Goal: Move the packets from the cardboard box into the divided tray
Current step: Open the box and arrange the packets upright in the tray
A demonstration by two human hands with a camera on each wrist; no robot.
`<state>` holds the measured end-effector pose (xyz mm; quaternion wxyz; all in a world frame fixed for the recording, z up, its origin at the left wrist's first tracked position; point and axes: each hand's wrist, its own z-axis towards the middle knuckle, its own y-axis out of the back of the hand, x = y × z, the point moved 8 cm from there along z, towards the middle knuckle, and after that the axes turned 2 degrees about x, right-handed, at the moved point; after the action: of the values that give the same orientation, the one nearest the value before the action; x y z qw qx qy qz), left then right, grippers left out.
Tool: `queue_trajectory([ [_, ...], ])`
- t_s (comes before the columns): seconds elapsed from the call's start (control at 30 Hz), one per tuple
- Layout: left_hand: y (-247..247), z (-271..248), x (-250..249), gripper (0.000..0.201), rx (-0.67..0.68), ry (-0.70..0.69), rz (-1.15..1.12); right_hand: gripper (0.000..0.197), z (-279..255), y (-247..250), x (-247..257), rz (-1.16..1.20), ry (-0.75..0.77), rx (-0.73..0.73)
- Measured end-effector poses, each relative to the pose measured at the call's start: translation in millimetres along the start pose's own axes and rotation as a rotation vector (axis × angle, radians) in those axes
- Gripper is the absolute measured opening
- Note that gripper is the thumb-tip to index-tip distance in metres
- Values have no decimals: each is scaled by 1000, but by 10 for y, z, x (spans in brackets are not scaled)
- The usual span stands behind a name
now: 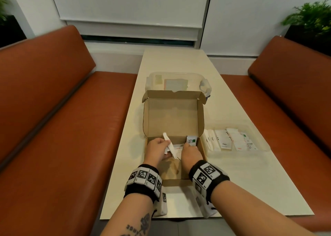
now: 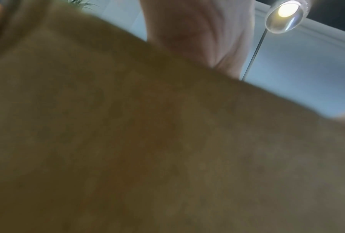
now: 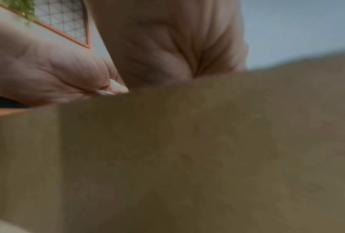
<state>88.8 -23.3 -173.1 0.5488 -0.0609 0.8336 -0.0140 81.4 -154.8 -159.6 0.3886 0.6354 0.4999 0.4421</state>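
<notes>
The open cardboard box (image 1: 173, 121) sits mid-table with its lid standing up at the back. Both hands are inside its front part. My left hand (image 1: 160, 146) grips long white stick packets (image 1: 169, 146) that slant across the box. My right hand (image 1: 189, 149) pinches a white packet with a green label (image 1: 191, 141), held upright near the box's right wall. More packets (image 1: 177, 149) lie between the hands, partly hidden. The clear divided tray (image 1: 258, 132) lies right of the box with sorted packets (image 1: 232, 141) in it. Both wrist views show mostly blurred cardboard (image 2: 167, 141) (image 3: 187, 157) and curled fingers (image 3: 99, 85).
A clear plastic container (image 1: 202, 80) stands behind the box lid. Orange benches (image 1: 62, 128) (image 1: 290, 96) flank the narrow cream table (image 1: 241, 182). Potted plants (image 1: 311, 15) stand at the far corners. A lamp (image 2: 285, 15) hangs overhead.
</notes>
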Motion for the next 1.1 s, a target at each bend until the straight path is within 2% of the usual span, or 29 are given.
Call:
queue_trajectory([
  [0.27, -22, -69, 6, 19, 4, -12, -63, 31, -17, 33, -45, -32, 58, -61],
  [0.43, -29, -62, -5, 16, -29, -47, -62, 36, -12, 69, -114, 31, 76, -55],
  [0.5, -32, -65, 2, 15, -43, -56, -11, 30, -12, 125, -147, 91, 57, -85],
  [0.6, -62, -86, -16, 25, -52, -70, 84, 11, -9, 293, -233, 315, 12, -135],
  [0.7, -156, -129, -60, 37, -17, -73, 71, 19, -22, 457, -307, 814, 21, -73],
  [0.83, -367, -161, -155, 30, 89, -19, -59, 19, -100, 628, -289, 1235, 119, 73],
  [0.97, -522, -181, -223, 20, 164, 8, -250, 17, -99, 603, -313, 1322, 153, 199],
  [1.03, -602, -176, -249, 28, 192, -22, -143, 25, -81, 601, -369, 1321, 148, 191],
  [1.1, -642, -147, -271, 27, 153, -58, -82, 28, -78, 607, -430, 1331, 133, 179],
])
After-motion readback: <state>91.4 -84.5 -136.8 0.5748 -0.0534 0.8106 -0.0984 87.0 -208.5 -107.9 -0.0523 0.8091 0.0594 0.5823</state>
